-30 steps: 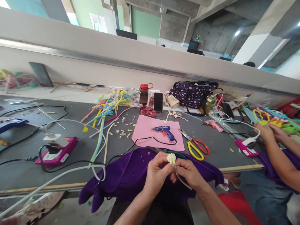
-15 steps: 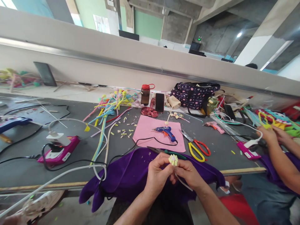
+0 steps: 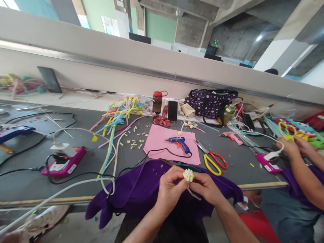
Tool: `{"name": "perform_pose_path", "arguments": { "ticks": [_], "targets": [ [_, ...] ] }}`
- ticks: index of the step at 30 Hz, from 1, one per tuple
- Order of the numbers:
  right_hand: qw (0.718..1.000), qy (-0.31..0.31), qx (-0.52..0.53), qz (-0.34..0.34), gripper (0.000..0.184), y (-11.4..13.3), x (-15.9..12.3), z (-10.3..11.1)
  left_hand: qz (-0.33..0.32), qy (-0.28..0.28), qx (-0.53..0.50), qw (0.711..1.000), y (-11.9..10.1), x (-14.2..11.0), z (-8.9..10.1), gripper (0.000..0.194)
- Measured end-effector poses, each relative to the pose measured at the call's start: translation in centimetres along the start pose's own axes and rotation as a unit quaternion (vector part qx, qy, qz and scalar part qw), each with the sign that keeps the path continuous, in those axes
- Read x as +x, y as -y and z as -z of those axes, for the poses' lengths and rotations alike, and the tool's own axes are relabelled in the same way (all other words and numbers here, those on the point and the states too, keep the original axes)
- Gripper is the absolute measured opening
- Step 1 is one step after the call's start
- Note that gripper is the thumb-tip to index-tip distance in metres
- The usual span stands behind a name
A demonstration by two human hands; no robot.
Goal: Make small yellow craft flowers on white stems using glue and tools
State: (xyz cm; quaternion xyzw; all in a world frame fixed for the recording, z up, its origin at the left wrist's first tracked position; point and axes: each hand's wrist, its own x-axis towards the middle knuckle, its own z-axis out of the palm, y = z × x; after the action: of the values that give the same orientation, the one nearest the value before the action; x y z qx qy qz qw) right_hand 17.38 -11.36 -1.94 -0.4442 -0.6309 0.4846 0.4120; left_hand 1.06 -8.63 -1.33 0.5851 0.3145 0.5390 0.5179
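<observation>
A small pale yellow craft flower (image 3: pixel 188 174) with a whitish-pink centre is pinched between my two hands, over the purple cloth (image 3: pixel 136 185) at the table's edge. My left hand (image 3: pixel 171 184) grips it from the left with thumb and forefinger. From the other side, my right hand (image 3: pixel 204 185) closes on it just below the petals. A thin pale stem (image 3: pixel 194 194) hangs beneath the flower, partly hidden by my fingers. Beyond my hands, a blue glue gun (image 3: pixel 178 142) lies on a pink sheet (image 3: pixel 157 141), and scissors with red and yellow handles (image 3: pixel 212 164) rest to its right.
Colourful fuzzy stems (image 3: pixel 116 116) pile up at the back left. A bottle (image 3: pixel 157 102), a phone (image 3: pixel 172 111) and a patterned bag (image 3: pixel 210 103) stand behind. Magenta power strips (image 3: pixel 67 165) with cords lie left and right. At far right, a co-worker's hands (image 3: pixel 291 146) hold yellow-handled scissors.
The flower has tipped slightly and moved a little down in my fingers. Its stem has swung and shows less to the right. Both hands stay in nearly the same place.
</observation>
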Motion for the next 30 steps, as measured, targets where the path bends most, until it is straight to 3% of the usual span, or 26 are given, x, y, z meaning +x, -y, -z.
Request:
{"name": "perform_pose_path", "arguments": {
  "ticks": [5,10,20,27,30],
  "targets": [
    [0.993,-0.038,-0.101,0.036,0.031,3.4,-1.2,1.9,-0.067,0.034,0.105,0.992,-0.7,-0.2,0.4,0.008],
    [0.981,-0.026,-0.172,0.088,0.058,4.7,-1.3,1.9,-0.065,0.065,0.133,0.987,-0.9,-0.4,0.0,0.011],
    [0.973,0.031,-0.192,0.126,0.044,4.8,-0.6,1.7,-0.002,0.114,0.175,0.978,-0.8,-0.5,-0.3,0.011],
    [0.977,0.032,-0.171,0.125,0.033,4.5,-0.3,1.4,0.019,0.126,0.164,0.978,-0.4,-0.6,-0.3,0.010],
    [0.978,0.024,-0.168,0.118,0.040,4.3,-0.4,1.3,0.017,0.119,0.160,0.980,-0.4,-0.5,-0.1,0.009]
  ]
}}
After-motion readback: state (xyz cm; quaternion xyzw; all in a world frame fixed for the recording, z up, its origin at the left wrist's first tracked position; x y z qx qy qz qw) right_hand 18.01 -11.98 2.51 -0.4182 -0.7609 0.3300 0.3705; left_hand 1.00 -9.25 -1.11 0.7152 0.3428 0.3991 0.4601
